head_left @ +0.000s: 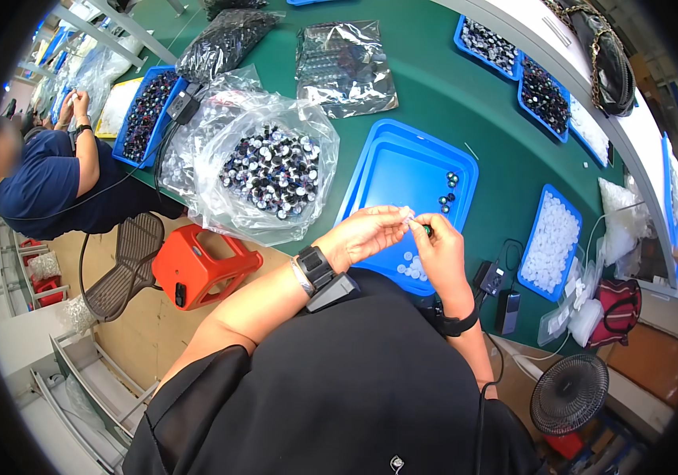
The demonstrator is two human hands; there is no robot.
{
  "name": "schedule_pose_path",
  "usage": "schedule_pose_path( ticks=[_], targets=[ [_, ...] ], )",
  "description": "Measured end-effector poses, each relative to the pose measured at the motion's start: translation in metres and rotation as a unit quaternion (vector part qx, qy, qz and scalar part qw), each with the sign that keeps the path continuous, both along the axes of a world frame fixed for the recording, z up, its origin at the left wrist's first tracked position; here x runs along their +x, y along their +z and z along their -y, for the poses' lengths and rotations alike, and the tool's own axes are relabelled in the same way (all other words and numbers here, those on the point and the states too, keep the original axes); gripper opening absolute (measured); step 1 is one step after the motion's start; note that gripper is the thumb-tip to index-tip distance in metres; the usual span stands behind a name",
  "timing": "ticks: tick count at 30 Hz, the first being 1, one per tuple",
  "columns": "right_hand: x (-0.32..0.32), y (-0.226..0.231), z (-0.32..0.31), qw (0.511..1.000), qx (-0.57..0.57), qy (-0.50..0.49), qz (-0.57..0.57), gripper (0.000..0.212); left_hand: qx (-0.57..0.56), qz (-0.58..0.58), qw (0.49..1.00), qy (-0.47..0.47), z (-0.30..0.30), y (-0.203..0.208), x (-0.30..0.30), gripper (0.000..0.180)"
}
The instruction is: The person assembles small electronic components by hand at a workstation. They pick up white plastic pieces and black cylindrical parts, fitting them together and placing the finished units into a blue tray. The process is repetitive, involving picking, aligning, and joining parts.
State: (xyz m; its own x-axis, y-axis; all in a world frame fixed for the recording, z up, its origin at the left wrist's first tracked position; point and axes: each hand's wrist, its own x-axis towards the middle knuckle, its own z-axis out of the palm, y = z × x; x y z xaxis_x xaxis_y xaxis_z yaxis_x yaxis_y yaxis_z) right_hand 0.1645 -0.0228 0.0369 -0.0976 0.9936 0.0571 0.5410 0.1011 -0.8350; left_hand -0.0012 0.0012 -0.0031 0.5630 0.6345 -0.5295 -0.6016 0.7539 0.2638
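Observation:
Above a blue tray (378,170), my two hands meet at the fingertips. My left hand (366,236) is closed in a pinch on a small whitish clear piece (408,217). My right hand (442,253) is also closed, its thumb and forefinger against the same piece, with a shiny dark green bead (428,230) showing between its fingers. Several dark round beads (450,190) lie along the tray's right side. Small clear discs (412,266) are gathered in its near part, below my hands. The fingers partly hide what they hold.
Left of the tray sits an open plastic bag of dark and clear beads (271,170). A flat bag (345,67) lies behind. Right stand a blue tray of white pieces (548,244) and a black box with cables (489,277). A red stool (196,269) and a co-worker (50,174) are left.

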Motion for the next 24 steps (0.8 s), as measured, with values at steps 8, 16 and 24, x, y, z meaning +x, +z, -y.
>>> schedule_pose_path(
  ticks=[8, 16, 24],
  targets=[
    [-0.001, -0.004, 0.002, 0.986, 0.137, 0.012, 0.095, 0.009, -0.014, 0.005, 1.0, -0.002, -0.001, 0.003, 0.0, 0.015],
    [0.009, -0.003, 0.0, 0.946, -0.219, 0.003, -0.239, 0.011, -0.009, 0.002, 1.0, -0.001, 0.001, 0.004, -0.001, 0.014],
    [0.013, -0.003, -0.007, 0.898, -0.318, -0.009, -0.304, 0.012, 0.012, 0.004, 1.0, -0.025, 0.001, 0.002, 0.0, 0.015]
  ],
)
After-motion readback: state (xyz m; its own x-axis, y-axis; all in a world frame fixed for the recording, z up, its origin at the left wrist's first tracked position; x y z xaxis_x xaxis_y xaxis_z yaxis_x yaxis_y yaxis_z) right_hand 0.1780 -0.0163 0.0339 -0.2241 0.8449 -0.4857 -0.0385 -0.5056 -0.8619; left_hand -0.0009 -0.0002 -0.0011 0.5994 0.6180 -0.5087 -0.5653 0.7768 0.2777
